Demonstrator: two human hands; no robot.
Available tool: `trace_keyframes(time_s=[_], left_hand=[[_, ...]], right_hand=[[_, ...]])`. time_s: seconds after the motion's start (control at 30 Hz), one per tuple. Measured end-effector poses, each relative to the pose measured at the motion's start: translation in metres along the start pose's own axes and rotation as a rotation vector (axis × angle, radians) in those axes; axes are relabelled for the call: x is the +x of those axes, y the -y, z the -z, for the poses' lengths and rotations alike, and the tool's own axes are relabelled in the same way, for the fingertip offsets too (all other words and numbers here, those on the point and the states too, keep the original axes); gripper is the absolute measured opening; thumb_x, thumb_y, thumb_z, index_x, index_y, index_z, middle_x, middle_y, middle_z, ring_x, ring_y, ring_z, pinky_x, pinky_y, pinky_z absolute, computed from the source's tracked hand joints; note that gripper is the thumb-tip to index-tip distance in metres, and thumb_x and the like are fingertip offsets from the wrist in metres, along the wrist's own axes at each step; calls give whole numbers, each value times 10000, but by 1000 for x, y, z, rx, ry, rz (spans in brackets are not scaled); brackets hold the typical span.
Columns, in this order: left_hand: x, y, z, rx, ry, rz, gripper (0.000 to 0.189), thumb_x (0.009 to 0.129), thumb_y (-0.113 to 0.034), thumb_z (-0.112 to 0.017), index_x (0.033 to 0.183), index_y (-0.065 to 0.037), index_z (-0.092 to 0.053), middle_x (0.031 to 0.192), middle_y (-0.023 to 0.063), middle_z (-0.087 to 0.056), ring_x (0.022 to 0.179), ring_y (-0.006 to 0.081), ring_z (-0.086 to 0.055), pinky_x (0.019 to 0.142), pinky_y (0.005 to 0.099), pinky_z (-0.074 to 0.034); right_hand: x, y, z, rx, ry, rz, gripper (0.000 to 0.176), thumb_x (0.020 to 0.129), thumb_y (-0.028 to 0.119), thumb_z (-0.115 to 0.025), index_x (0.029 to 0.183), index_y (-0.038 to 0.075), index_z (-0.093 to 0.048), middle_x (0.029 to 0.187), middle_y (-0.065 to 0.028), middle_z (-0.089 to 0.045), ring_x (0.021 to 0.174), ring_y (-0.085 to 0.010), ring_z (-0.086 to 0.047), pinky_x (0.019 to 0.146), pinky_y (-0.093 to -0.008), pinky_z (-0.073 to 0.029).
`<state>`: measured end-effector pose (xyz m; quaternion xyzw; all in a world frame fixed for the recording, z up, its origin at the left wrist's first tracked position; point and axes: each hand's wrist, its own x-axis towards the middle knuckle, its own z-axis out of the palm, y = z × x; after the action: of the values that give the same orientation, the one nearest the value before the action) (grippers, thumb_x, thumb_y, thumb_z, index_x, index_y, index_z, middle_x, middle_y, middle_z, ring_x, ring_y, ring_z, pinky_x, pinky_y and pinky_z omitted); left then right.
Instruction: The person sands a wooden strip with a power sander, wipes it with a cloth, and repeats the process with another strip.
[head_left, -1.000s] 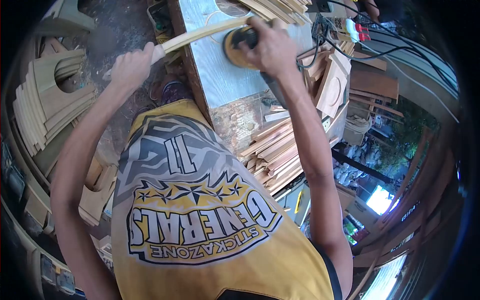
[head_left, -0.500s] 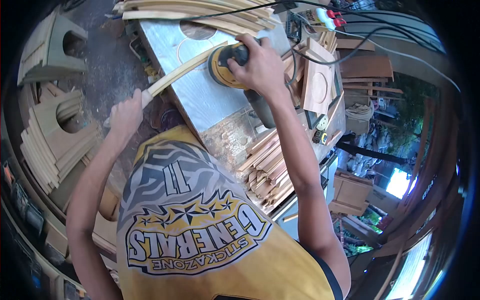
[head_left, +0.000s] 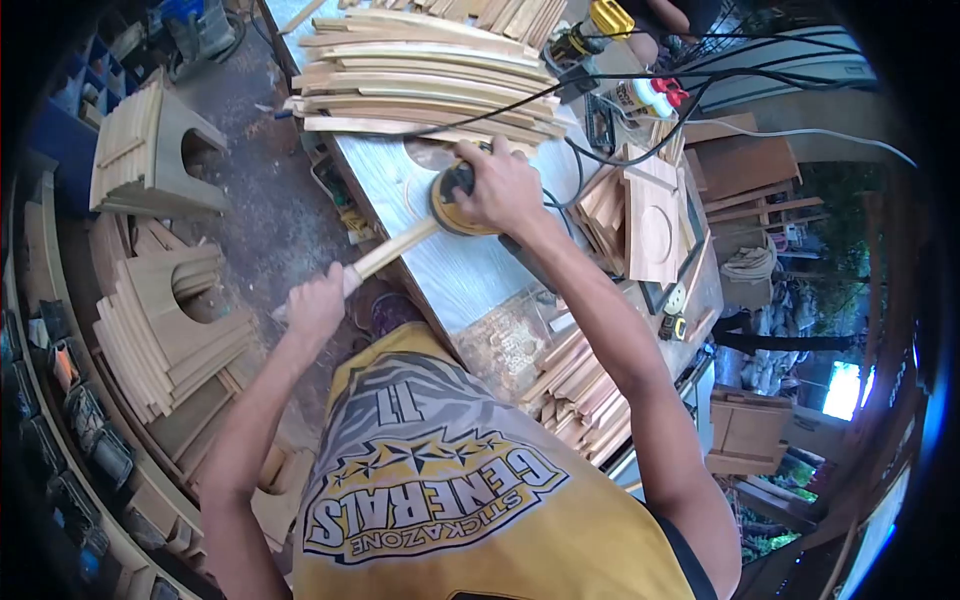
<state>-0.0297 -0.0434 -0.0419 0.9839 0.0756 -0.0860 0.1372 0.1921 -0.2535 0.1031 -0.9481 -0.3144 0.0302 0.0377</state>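
Observation:
My right hand is closed over the top of a yellow and black orbital sander. The sander's pad rests on a narrow wooden strip, covering the far part of it. My left hand grips the near end of that strip, off the table's edge, with something whitish showing at the fingers. Beneath the sander lies a silvery board with a round hole, partly hidden by my hand and the tool.
Curved wooden strips are piled beyond the board. A yellow drill and bottles with red caps stand behind. Black cables cross above the table. More strips lie near my body; arched wooden pieces stand at left.
The view has shifted, so the scene sits lower and further right, with more of the strip pile showing. The sander now sits nearer my left hand along the strip. Both hands keep their grip.

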Motion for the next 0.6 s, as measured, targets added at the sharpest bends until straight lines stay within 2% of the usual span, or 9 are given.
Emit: trace_keyframes(time_s=[0.2, 0.27, 0.4, 0.47, 0.6], left_hand=[[-6, 3, 2, 31, 12, 5, 128, 910, -109, -577, 1025, -77, -534, 810, 188, -714, 739, 408, -732, 644, 544, -573], [-13, 5, 3, 39, 27, 17, 131, 909, -115, -580, 1026, -78, -533, 809, 182, -716, 739, 404, -733, 647, 542, -572], [-34, 15, 5, 44, -9, 59, 160, 908, -134, -601, 1048, -86, -540, 826, 173, -721, 732, 401, -732, 657, 547, -564], [-47, 18, 5, 35, -49, 42, 168, 909, -141, -608, 1053, -90, -540, 837, 173, -716, 732, 394, -732, 640, 538, -564], [-49, 27, 3, 81, -94, 22, 117, 905, -110, -597, 1010, -90, -550, 827, 168, -700, 730, 369, -733, 589, 493, -575]], right_hand=[[-14, 16, 1, 13, -13, 55, 533, 757, 323, -782, 1257, 252, -612, 1103, -227, -583, 942, -469, -662, 755, -548, -578], [-20, 19, 5, -3, 67, 17, 517, 768, 325, -784, 1250, 241, -617, 1105, -231, -582, 968, -461, -662, 770, -544, -581], [-15, -31, 9, -19, 66, -46, 561, 789, 339, -794, 1305, 244, -598, 1113, -241, -586, 1004, -450, -665, 823, -532, -578], [-14, -58, 9, -30, 48, -155, 596, 780, 349, -798, 1328, 248, -588, 1138, -241, -593, 1026, -456, -661, 860, -526, -567], [-16, -81, 10, -130, 79, -138, 594, 776, 359, -796, 1321, 233, -596, 1155, -232, -599, 1032, -456, -660, 879, -522, -554]])
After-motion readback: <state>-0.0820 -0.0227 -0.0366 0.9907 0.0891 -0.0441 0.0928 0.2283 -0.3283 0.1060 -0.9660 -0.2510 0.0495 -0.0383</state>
